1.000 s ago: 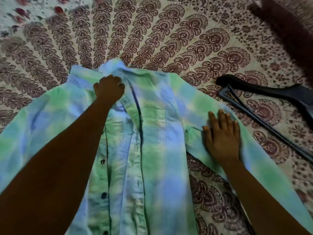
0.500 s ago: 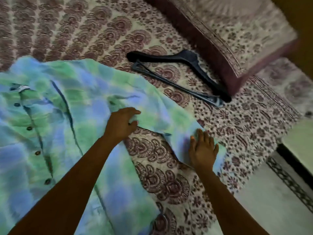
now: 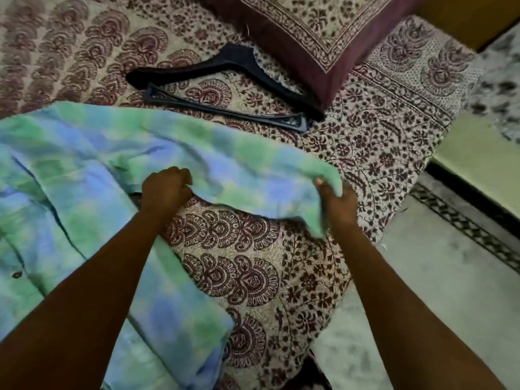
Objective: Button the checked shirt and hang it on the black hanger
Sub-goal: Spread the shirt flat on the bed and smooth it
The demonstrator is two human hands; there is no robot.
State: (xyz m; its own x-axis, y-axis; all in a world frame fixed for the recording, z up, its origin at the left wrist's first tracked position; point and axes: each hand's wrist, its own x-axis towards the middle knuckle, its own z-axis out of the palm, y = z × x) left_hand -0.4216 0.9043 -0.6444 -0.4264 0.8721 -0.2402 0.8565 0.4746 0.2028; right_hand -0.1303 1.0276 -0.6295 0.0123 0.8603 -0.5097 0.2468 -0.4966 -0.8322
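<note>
While both hands — left hand [image 3: 166,190], right hand [image 3: 336,199] — grip its sleeve [image 3: 253,170], the checked shirt [image 3: 70,170] seemingly lies collar-leftward.

checked shirt [image 3: 84,170]: green-blue, spread on bed | black hanger [image 3: 225,68]: flat beyond

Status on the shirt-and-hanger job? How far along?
Done: the green-and-blue checked shirt lies spread on the printed bedspread; its placket looks closed, though few buttons show. In hand: the left hand and right hand grip its sleeve. Left: the black plastic hanger lies apart, untouched, so hanging remains.
</note>
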